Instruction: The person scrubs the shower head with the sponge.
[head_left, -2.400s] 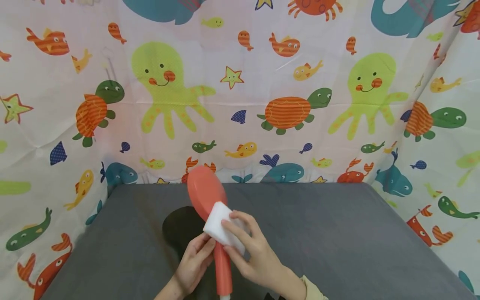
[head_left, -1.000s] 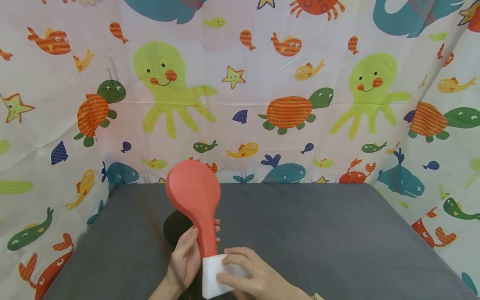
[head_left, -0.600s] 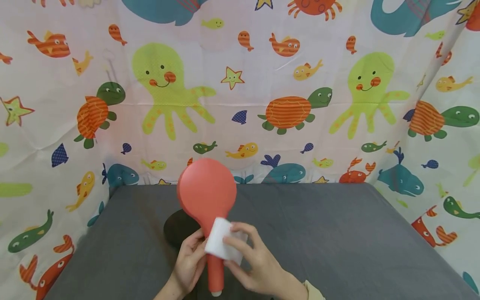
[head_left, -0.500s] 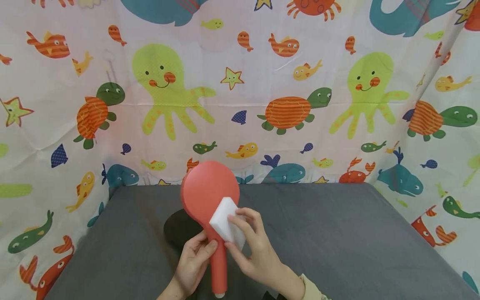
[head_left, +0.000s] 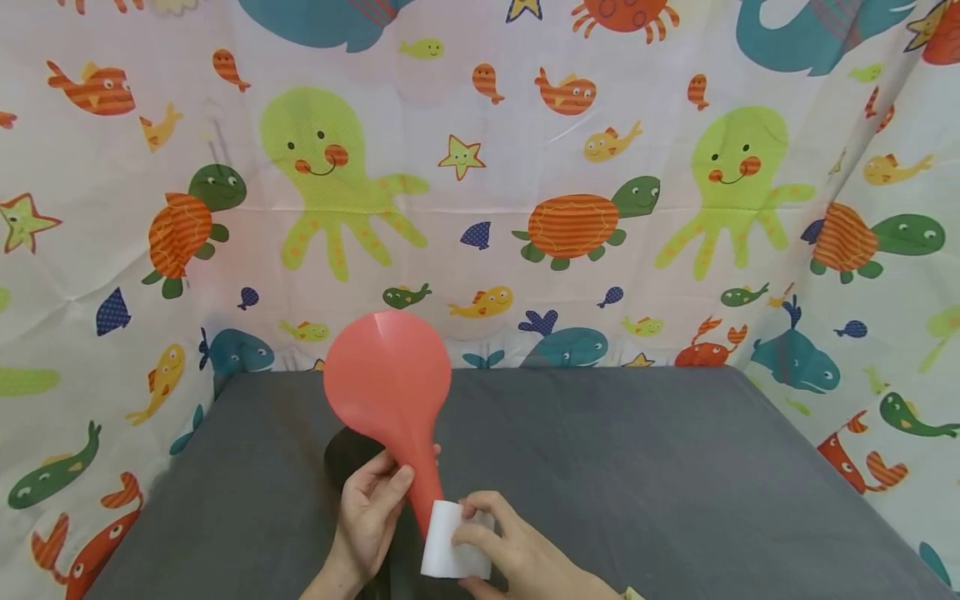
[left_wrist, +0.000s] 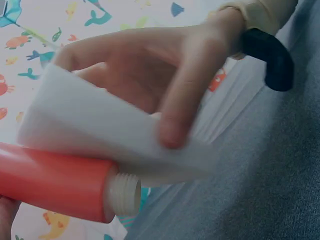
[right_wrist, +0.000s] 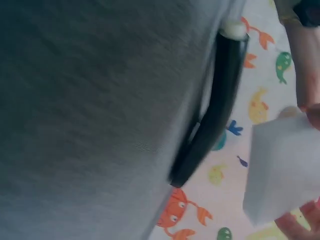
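Note:
A coral-red handheld shower head (head_left: 390,367) is held up over the table, its round head at the top and its handle slanting down to the right. My left hand (head_left: 366,518) grips the upper handle, thumb across the front. A white foam sponge (head_left: 441,542) is pinched between the fingers and thumb of my right hand (head_left: 528,554) at the lower handle. In the left wrist view, the sponge lies along the red handle (left_wrist: 55,180), just short of the pale threaded end (left_wrist: 126,196). That end is hidden behind the sponge in the head view.
A dark shower head (head_left: 347,458) lies on the grey table cover (head_left: 637,475) behind my left hand; its black handle (right_wrist: 212,107) shows in the right wrist view. A curtain printed with sea animals (head_left: 480,108) stands around the back and sides.
The sponge has gone up and down the shower head, most recently from the neck down to the handle's lower end. The shower head has shifted left and tilted.

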